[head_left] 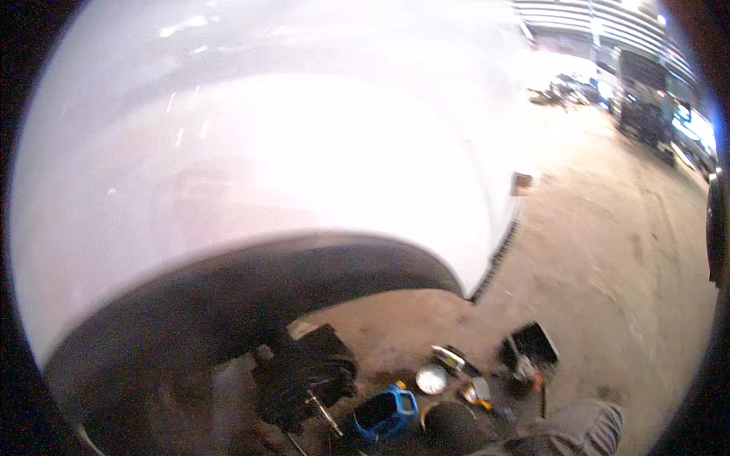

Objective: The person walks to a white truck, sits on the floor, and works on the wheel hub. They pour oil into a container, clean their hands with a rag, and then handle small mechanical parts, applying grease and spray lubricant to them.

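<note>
Neither of my hands shows. White vehicle bodywork (319,152) fills the upper left and middle, with a dark wheel arch (342,266) curving below it. Under the arch sits a dark, round wheel hub assembly (308,376), with no wheel on it. A shiny metal rod-like tool (325,414) slants beside the hub; whether it is fixed there I cannot tell. Close by on the ground stands a cut-open blue plastic container (407,404) with a dark inside. Grey cloth (585,427), which looks like my own clothing, covers part of the lower edge.
Right of the blue container lie a round whitish object (432,378), several blurred small items and a black open tub (532,346) with things in it. Brown ground (608,243) stretches to the right. A dark vehicle (646,99) stands far off at the upper right.
</note>
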A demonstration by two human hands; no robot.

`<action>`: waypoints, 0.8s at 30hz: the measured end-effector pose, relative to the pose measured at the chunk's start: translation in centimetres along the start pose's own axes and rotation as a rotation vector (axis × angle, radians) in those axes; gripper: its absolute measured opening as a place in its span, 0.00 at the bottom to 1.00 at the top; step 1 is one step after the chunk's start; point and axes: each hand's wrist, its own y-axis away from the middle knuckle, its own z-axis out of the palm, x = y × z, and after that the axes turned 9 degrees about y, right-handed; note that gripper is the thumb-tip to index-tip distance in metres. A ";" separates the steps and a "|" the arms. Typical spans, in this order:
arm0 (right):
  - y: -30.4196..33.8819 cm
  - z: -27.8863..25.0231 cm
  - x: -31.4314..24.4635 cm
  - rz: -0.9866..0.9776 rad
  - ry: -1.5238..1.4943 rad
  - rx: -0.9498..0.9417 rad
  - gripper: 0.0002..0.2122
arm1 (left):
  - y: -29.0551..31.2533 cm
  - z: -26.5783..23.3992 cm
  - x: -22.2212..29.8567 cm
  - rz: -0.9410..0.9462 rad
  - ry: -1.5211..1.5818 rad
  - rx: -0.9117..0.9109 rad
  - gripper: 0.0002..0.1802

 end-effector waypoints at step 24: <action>35.5 12.3 -11.8 0.392 -0.651 0.316 0.08 | 32.9 -12.0 17.9 -0.528 0.117 -0.063 0.23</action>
